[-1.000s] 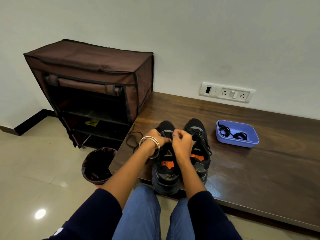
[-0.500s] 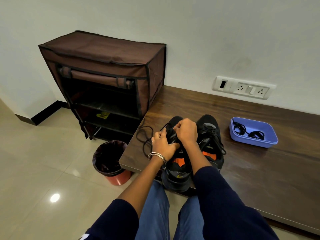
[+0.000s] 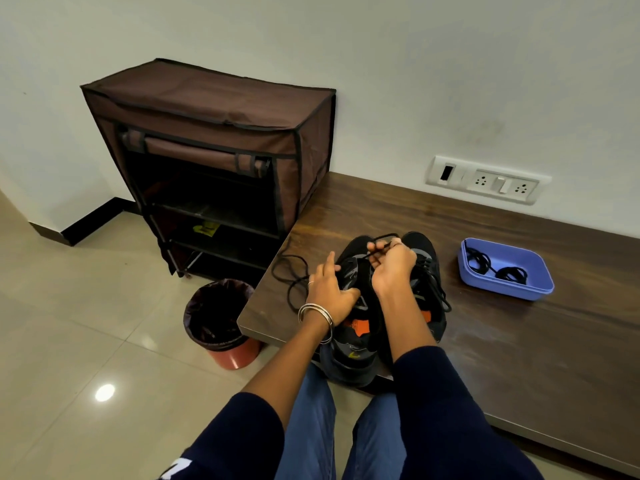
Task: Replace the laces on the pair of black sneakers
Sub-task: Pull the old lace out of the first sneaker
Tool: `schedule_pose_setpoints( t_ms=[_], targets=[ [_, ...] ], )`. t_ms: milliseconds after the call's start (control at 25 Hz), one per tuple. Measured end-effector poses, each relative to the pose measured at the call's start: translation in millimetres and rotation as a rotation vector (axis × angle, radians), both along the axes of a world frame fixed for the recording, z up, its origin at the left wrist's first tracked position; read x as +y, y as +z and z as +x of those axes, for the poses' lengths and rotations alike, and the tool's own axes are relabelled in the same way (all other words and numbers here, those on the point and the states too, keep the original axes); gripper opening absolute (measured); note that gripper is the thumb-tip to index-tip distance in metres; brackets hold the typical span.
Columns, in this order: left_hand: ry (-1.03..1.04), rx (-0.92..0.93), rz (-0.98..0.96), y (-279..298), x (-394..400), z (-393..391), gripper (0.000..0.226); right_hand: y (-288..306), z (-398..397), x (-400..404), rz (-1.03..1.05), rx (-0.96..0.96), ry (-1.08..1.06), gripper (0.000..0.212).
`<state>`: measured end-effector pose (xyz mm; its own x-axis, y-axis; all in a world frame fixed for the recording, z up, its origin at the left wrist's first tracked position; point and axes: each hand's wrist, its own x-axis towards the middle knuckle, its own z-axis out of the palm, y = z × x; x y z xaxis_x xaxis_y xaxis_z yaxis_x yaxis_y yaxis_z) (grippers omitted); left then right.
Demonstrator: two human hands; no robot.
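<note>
Item: pair of black sneakers, standing side by side at centre frame on the near edge of the wooden bench (image 3: 485, 341).

- Left sneaker (image 3: 353, 344): unlacing is under way. The right hand (image 3: 391, 268) is pinching its black lace (image 3: 382, 237); a loose run is trailing left over the bench. The left hand (image 3: 329, 292), fingers spread, is steadying the shoe.
- Right sneaker (image 3: 427, 271): appears fully laced, not yet started.
- Blue tray (image 3: 505, 289), right of centre: holding coiled black laces (image 3: 495, 268), seemingly the replacements, untouched.
</note>
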<state>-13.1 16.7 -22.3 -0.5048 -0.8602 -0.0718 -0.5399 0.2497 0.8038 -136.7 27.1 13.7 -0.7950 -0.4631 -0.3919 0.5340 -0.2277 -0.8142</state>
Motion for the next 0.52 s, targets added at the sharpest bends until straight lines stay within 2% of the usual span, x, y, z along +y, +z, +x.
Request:
schedule_pose_setpoints(
  t_ms=[120,200,360,520],
  targets=[
    [-0.037,-0.014,-0.049,2,3,-1,0.071,-3,4,-1,0.063,0.155,0.042,0.027],
    [-0.049,-0.032,-0.055,2,4,0,0.063,-3,2,0,0.091,0.184,0.079,0.027],
    [-0.055,-0.061,-0.07,2,5,-3,0.061,-5,-12,2,0.028,-0.059,0.048,0.03],
    [-0.047,-0.113,-0.083,1,2,-3,0.062,1,-23,11,-0.163,-0.338,0.016,0.033]
  ],
)
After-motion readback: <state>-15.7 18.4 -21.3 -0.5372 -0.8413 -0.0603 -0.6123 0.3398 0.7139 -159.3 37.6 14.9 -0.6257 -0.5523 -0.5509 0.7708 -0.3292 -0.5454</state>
